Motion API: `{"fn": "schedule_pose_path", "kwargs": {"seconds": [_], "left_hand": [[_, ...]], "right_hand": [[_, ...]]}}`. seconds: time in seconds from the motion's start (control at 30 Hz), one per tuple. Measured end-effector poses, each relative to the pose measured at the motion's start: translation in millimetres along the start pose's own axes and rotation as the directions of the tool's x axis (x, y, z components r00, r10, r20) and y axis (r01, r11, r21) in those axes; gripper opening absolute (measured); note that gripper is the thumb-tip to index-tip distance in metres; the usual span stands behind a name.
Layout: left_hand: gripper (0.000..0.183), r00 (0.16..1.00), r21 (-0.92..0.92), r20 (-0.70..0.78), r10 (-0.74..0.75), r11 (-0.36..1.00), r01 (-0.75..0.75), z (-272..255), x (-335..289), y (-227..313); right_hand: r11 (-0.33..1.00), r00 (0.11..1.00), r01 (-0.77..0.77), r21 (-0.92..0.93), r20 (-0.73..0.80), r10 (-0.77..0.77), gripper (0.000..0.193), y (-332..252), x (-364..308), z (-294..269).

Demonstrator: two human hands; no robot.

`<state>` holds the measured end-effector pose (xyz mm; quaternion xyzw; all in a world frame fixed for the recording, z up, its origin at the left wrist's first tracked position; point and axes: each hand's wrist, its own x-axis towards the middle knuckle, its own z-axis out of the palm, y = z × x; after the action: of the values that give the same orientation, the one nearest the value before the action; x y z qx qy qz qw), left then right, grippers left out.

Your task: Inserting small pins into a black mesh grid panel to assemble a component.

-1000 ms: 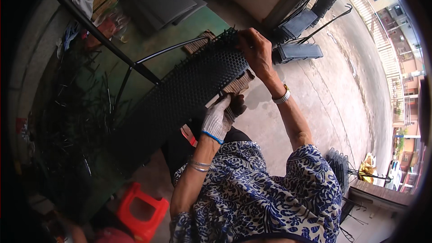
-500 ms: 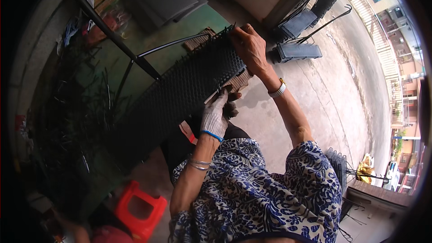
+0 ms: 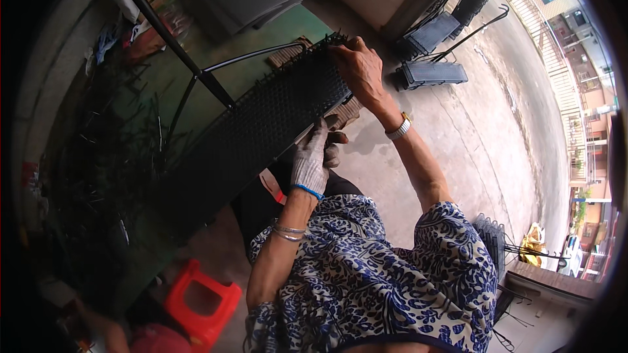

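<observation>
A long black mesh panel (image 3: 261, 121) lies slantwise across the green table (image 3: 222, 59), its near left part lost in shadow. My left hand (image 3: 315, 157), in a whitish knit glove with dirty fingertips, is closed on the panel's near edge. At the far right end, my bare right hand (image 3: 360, 72) has its fingers bent against the panel's corner, beside a row of short black prongs; what its fingertips pinch is hidden. A ridged brown cardboard piece (image 3: 347, 114) shows below the panel near both hands. Over the far edge rises a bent black metal rod (image 3: 255, 55).
A thick black pole (image 3: 157, 23) crosses the table. Grey sheets (image 3: 242, 0) and a heap of thin black pieces (image 3: 98, 176) lie on it. A red stool (image 3: 199, 304) stands below, near another person's arm (image 3: 108, 330). Black racks (image 3: 432, 72) rest on the floor at right.
My left hand has shifted slightly up along the panel edge. My right hand has moved a little left and down, its fingers still at the corner. The view has shifted slightly.
</observation>
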<state>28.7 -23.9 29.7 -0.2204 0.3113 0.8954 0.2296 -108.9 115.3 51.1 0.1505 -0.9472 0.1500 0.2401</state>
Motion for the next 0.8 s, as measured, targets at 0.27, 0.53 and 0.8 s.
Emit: {"fn": "schedule_pose_path", "kwargs": {"seconds": [0.27, 0.53, 0.8], "left_hand": [[0.027, 0.995, 0.118, 0.098, 0.016, 0.993, -0.027, 0, -4, 3], [0.027, 0.996, 0.163, 0.086, -0.024, 0.987, 0.009, 4, -4, 1], [0.026, 0.998, 0.141, 0.067, -0.019, 0.99, 0.009, 5, -5, 0]], "right_hand": [[0.704, 0.664, -0.499, 0.506, 0.745, -0.064, 0.035, -12, -39, -44], [0.521, 0.726, -0.56, 0.644, 0.684, -0.064, 0.031, -16, -47, -60], [0.458, 0.729, -0.615, 0.642, 0.685, 0.018, 0.031, -18, -55, -65]]}}
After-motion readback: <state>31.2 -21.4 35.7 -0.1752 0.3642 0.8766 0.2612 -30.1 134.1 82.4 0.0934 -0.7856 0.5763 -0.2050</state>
